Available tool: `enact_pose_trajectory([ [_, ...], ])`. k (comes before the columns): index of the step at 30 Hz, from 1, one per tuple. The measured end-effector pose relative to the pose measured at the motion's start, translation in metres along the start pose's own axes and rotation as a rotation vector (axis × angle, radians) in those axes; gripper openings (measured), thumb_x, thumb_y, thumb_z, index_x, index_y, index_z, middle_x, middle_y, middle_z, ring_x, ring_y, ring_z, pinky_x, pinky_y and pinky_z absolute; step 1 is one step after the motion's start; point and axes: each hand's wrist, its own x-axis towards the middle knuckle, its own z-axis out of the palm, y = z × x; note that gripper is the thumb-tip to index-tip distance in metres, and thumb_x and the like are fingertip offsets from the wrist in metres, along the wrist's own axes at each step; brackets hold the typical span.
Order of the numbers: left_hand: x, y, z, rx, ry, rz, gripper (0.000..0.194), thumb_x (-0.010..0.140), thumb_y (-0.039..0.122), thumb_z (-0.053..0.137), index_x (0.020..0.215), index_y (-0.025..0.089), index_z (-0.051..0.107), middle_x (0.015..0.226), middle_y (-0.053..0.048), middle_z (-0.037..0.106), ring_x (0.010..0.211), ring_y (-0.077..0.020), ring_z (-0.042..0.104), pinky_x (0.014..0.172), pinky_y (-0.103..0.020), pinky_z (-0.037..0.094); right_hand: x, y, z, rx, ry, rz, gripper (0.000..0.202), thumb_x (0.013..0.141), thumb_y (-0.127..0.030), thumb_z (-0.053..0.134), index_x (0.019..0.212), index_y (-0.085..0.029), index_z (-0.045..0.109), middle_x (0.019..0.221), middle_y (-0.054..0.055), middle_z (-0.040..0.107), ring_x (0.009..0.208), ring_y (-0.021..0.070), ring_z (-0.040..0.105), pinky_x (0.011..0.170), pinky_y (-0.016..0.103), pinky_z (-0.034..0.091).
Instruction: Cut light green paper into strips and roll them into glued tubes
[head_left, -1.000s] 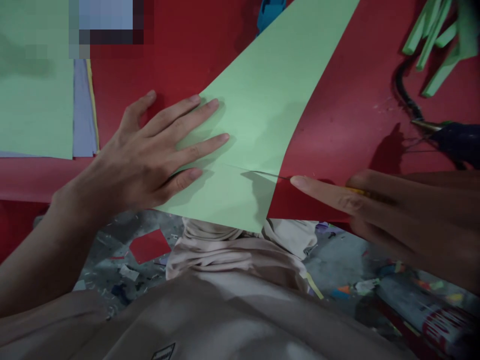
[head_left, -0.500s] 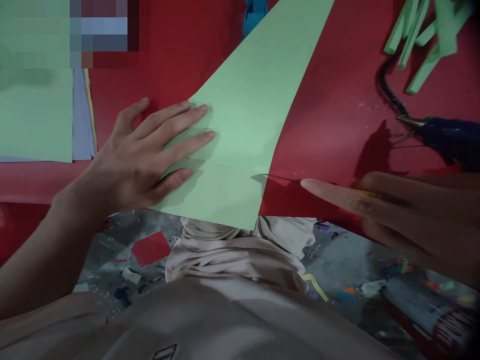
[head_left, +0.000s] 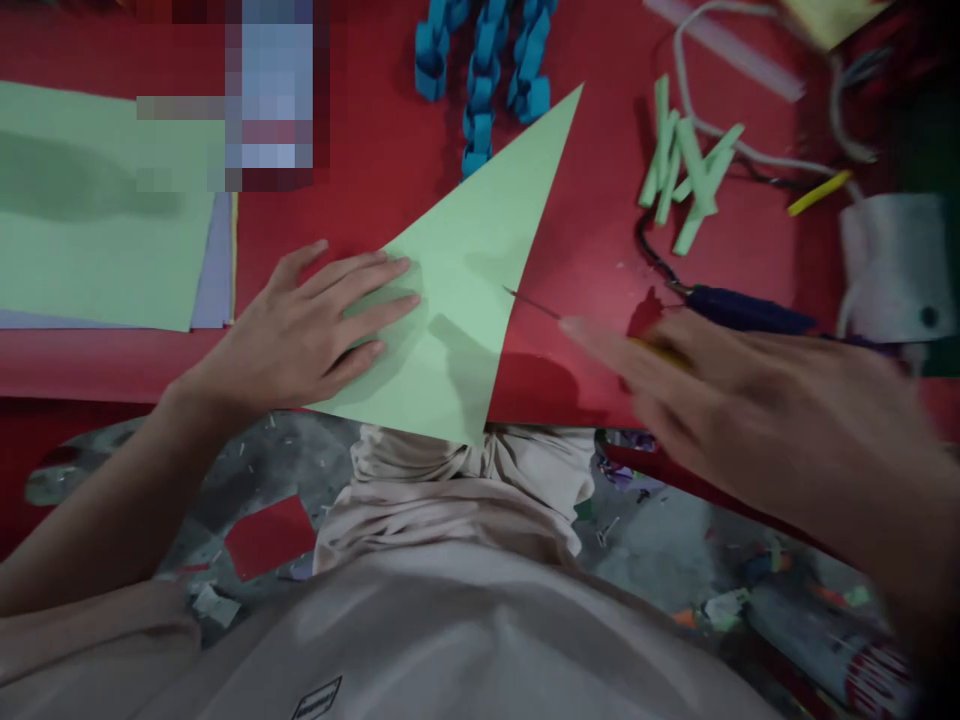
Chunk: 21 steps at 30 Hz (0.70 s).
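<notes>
Nearest, on the grey floor (head_left: 660, 540), lay a printed can (head_left: 817, 630), on its side; contents n/v, so couldn't tell if full or empty. Red scrap (head_left: 274, 535) lay there too.

Green sheet (head_left: 487, 250) was on the red table (head_left: 390, 150), wide end at the near edge w/ one corner just over it, point running off to the far R. L hand (head_left: 281, 335) was flat on its L part, fingers spread, pressing, gripping nothing. R hand (head_left: 720, 400) was closed round a thin tool (head_left: 534, 302), handle prob. yellow, index finger along it; tip was over the sheet's R side, contact unclear.

Judging by the pics, a good pass needed firm L pressure, fingertips well off the line, sheet dead flat, tip low & light, one smooth stroke; the overhanging corner could've let it shift.

Beyond: blue-handled tool (head_left: 750, 310) to the R, whitish packet (head_left: 900, 270) past it, contents unclear, folded green strips (head_left: 697, 190), paper stack (head_left: 112, 290) to the L, blue paper chains (head_left: 480, 100) farthest.
</notes>
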Motion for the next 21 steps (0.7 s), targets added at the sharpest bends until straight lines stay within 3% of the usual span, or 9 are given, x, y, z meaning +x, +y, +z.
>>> enact_pose_trajectory([
  [3, -0.013, 0.007, -0.008, 0.16, 0.214, 0.131, 0.045, 0.096, 0.025, 0.059, 0.141, 0.028, 0.056, 0.141, -0.004, 0.065, 0.125, -0.0255, 0.063, 0.114, -0.045, 0.037, 0.056, -0.04, 0.002, -0.054, 0.055, -0.137, 0.069, 0.098, -0.027, 0.044, 0.162, -0.042, 0.02, 0.103, 0.009, 0.061, 0.074, 0.022, 0.057, 0.056, 0.033, 0.031],
  [5, -0.024, 0.019, -0.011, 0.171, 0.312, 0.21, 0.041, 0.094, 0.035, 0.062, 0.135, 0.028, 0.061, 0.123, -0.003, 0.074, 0.109, -0.0245, 0.07, 0.107, -0.044, 0.043, 0.084, -0.059, 0.009, -0.009, 0.078, -0.146, 0.068, 0.1, -0.019, 0.04, 0.162, -0.038, 0.021, 0.113, 0.012, 0.059, 0.092, 0.0255, 0.058, 0.068, 0.034, 0.038],
  [6, -0.029, 0.027, -0.01, 0.164, 0.329, 0.198, 0.043, 0.094, 0.044, 0.062, 0.133, 0.026, 0.063, 0.12, -0.004, 0.076, 0.106, -0.026, 0.071, 0.105, -0.045, 0.044, 0.094, -0.066, 0.013, 0.022, 0.094, -0.157, 0.066, 0.1, -0.018, 0.039, 0.161, -0.037, 0.024, 0.117, 0.014, 0.058, 0.098, 0.0268, 0.057, 0.074, 0.035, 0.039],
  [8, -0.037, 0.045, -0.004, 0.161, 0.207, 0.109, 0.052, 0.094, 0.051, 0.061, 0.137, 0.022, 0.06, 0.133, -0.01, 0.069, 0.118, -0.0297, 0.067, 0.107, -0.047, 0.044, 0.107, -0.073, 0.018, 0.073, 0.101, -0.17, 0.063, 0.1, -0.017, 0.037, 0.16, -0.033, 0.029, 0.122, 0.015, 0.057, 0.105, 0.0285, 0.054, 0.081, 0.037, 0.04],
  [10, -0.043, 0.061, 0.008, 0.159, 0.126, 0.043, 0.049, 0.098, 0.039, 0.059, 0.143, 0.02, 0.055, 0.15, -0.013, 0.055, 0.138, -0.0311, 0.053, 0.114, -0.048, 0.041, 0.111, -0.075, 0.022, 0.099, 0.101, -0.172, 0.059, 0.102, -0.019, 0.035, 0.159, -0.031, 0.031, 0.129, 0.017, 0.054, 0.111, 0.0298, 0.05, 0.086, 0.038, 0.039],
  [12, -0.048, 0.071, 0.018, 0.149, 0.149, 0.016, 0.047, 0.099, 0.019, 0.054, 0.146, 0.02, 0.053, 0.154, -0.011, 0.05, 0.145, -0.0286, 0.045, 0.118, -0.046, 0.039, 0.11, -0.075, 0.023, 0.106, 0.1, -0.172, 0.058, 0.102, -0.02, 0.034, 0.159, -0.031, 0.031, 0.133, 0.017, 0.053, 0.114, 0.0303, 0.049, 0.088, 0.039, 0.038],
  [16, -0.065, 0.084, 0.016, 0.038, 0.271, 0.016, 0.05, 0.097, 0.005, 0.048, 0.143, 0.024, 0.057, 0.143, -0.007, 0.063, 0.137, -0.0241, 0.055, 0.113, -0.042, 0.047, 0.109, -0.075, 0.024, 0.109, 0.116, -0.178, 0.06, 0.102, -0.02, 0.035, 0.16, -0.031, 0.031, 0.134, 0.017, 0.053, 0.115, 0.0304, 0.048, 0.089, 0.04, 0.037],
  [19, -0.079, 0.096, -0.003, -0.145, 0.371, -0.15, 0.044, 0.097, 0.012, 0.048, 0.134, 0.029, 0.064, 0.124, -0.003, 0.074, 0.109, -0.0221, 0.073, 0.095, -0.036, 0.058, 0.109, -0.073, 0.023, 0.125, 0.138, -0.175, 0.06, 0.1, -0.018, 0.038, 0.159, -0.031, 0.033, 0.134, 0.017, 0.054, 0.115, 0.0308, 0.049, 0.091, 0.042, 0.036],
  [21, -0.083, 0.107, -0.014, -0.281, 0.501, -0.445, 0.03, 0.096, 0.024, 0.055, 0.121, 0.029, 0.071, 0.101, -0.002, 0.08, 0.073, -0.0184, 0.074, 0.069, -0.03, 0.059, 0.103, -0.073, 0.018, 0.182, 0.204, -0.16, 0.056, 0.101, -0.022, 0.041, 0.156, -0.03, 0.04, 0.139, 0.018, 0.052, 0.119, 0.0323, 0.048, 0.096, 0.046, 0.035],
])
